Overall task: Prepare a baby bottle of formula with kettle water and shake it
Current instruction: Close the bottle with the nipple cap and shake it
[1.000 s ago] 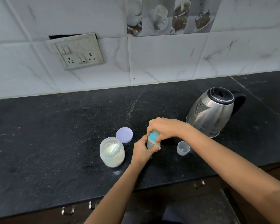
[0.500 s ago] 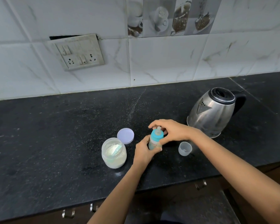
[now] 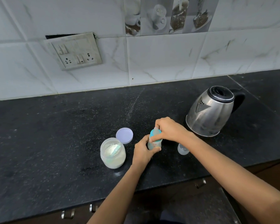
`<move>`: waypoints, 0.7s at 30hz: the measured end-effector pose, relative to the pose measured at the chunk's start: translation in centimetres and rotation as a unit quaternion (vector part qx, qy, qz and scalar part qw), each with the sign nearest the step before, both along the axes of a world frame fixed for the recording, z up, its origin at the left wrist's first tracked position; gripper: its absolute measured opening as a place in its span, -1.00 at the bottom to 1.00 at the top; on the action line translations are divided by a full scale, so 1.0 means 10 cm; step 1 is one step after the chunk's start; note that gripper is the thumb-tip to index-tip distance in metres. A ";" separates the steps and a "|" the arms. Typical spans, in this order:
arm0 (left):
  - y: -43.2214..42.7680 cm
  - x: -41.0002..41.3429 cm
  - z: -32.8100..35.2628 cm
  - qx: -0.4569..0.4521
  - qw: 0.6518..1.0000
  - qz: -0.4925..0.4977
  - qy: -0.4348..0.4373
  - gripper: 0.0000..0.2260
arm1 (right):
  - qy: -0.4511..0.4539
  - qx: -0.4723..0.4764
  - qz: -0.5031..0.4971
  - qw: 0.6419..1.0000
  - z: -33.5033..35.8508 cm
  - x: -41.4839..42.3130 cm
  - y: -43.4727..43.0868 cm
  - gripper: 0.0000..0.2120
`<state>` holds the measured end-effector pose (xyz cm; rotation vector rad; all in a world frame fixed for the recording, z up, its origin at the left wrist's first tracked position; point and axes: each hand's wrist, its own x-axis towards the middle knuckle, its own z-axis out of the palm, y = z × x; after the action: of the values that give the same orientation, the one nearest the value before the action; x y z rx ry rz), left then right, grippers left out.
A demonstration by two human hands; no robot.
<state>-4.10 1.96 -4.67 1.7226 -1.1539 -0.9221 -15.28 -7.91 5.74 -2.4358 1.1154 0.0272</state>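
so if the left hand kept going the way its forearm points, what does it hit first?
The baby bottle it already grips. Past that, the right hand on the teal collar, then probably bare countertop toward the tiled wall; depth is unclear.

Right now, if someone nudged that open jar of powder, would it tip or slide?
The formula jar looks squat and wide, so it would probably slide rather than tip. It seems mostly full, so likely hefty for its size. Its lid lies off beside it and a scoop rests inside, so a hard knock might spill powder.
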 end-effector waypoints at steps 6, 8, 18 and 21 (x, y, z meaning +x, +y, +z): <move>-0.01 0.00 0.01 0.001 1.000 -0.007 0.002 -0.47 | -0.005 0.072 0.043 0.996 0.02 -0.17 -0.11 -0.51; -0.01 0.00 0.01 0.004 1.000 -0.007 0.000 -0.46 | -0.038 0.089 0.085 0.992 -0.03 -0.22 -0.12 -0.55; 0.00 -0.04 -0.03 -0.006 1.000 0.010 -0.002 -0.46 | -0.269 0.031 -0.150 0.951 -0.54 -0.22 0.26 -0.64; 0.00 -0.04 -0.03 -0.008 1.000 0.004 0.006 -0.46 | -0.267 0.019 -0.172 0.948 -0.60 -0.18 0.33 -0.59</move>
<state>-4.50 1.95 -4.93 1.7054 -1.1433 -0.9161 -17.08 -4.57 -0.22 -1.9948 1.2329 -0.6730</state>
